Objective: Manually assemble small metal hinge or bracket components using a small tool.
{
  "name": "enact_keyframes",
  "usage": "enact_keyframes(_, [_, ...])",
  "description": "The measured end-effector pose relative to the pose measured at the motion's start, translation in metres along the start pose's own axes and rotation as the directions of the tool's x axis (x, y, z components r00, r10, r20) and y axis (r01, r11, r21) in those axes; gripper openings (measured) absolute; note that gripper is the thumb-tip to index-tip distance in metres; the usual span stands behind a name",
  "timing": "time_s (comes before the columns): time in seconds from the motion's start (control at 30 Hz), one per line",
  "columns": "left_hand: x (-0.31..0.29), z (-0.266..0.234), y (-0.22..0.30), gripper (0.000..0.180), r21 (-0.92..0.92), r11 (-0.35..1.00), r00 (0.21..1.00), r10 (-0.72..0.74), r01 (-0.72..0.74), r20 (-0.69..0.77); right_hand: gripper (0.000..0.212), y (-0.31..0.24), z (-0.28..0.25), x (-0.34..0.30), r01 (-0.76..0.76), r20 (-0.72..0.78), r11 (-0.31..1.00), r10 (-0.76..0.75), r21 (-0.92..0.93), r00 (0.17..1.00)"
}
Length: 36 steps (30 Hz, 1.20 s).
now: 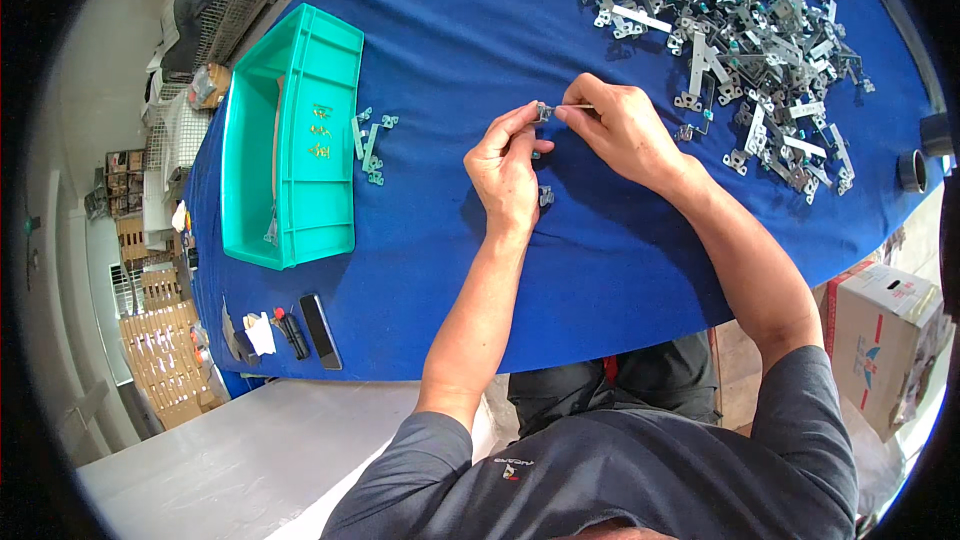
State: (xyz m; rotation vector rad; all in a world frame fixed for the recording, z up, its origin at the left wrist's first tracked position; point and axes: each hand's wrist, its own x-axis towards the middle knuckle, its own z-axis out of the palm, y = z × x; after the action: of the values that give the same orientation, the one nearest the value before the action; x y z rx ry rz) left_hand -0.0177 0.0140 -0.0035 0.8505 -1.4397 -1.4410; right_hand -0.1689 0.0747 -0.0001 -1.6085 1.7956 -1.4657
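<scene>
I observe both hands raised just above the blue-covered worktop (pixel 600 270), meeting fingertip to fingertip. The left hand (pixel 508 168) is pinched narrow, thumb and forefinger closed on a small metal bracket (pixel 543 111). The right hand (pixel 622 125) is likewise pinched narrow, holding a thin metal pin or strip (pixel 577 106) whose end meets the bracket; I cannot tell whether it is inserted or only touching.

Just below the left hand's fingers, a second small metal part (pixel 546 196) lies on the cloth, apart from the hand. Well to the left of the left hand, a few flat metal brackets with teal fittings (pixel 371 145) lie just beside a teal plastic bin (pixel 300 130). Beyond the right hand and to its right, a large loose heap of metal brackets (pixel 740 30) spreads over the cloth, its nearest pieces close to the right wrist.

Far to the left of the left forearm, near the worktop's front edge, I note a dark phone (pixel 321 331) and small hand items I cannot identify.
</scene>
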Motion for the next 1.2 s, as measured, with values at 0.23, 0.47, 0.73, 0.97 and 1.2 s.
enact_keyframes(0.23, [-0.001,0.0,-0.001,0.025,0.002,1.0,1.0,0.002,-0.002,0.003,0.027,-0.003,-0.006,-0.001,-0.039,0.095,0.987,0.054,-0.155,0.994])
enact_keyframes(0.47, [0.0,-0.001,-0.001,0.025,-0.028,1.0,1.0,-0.001,0.001,0.002,0.025,-0.002,-0.003,-0.001,0.043,-0.024,0.998,-0.042,0.055,0.999])
enact_keyframes(0.73, [0.0,0.0,0.0,0.025,-0.01,1.0,1.0,-0.022,0.021,-0.005,0.025,0.0,-0.001,0.0,0.017,-0.017,0.993,-0.015,0.114,1.0])
enact_keyframes(0.97, [0.0,0.0,0.001,0.025,-0.014,1.0,1.0,-0.028,0.028,-0.009,0.019,-0.005,-0.008,-0.001,-0.058,0.092,0.994,0.066,-0.092,0.994])
enact_keyframes(1.2, [0.001,-0.002,-0.001,0.024,-0.031,0.998,0.999,-0.051,0.051,-0.008,0.017,-0.008,-0.008,-0.001,0.04,0.04,0.996,-0.043,0.075,0.998])
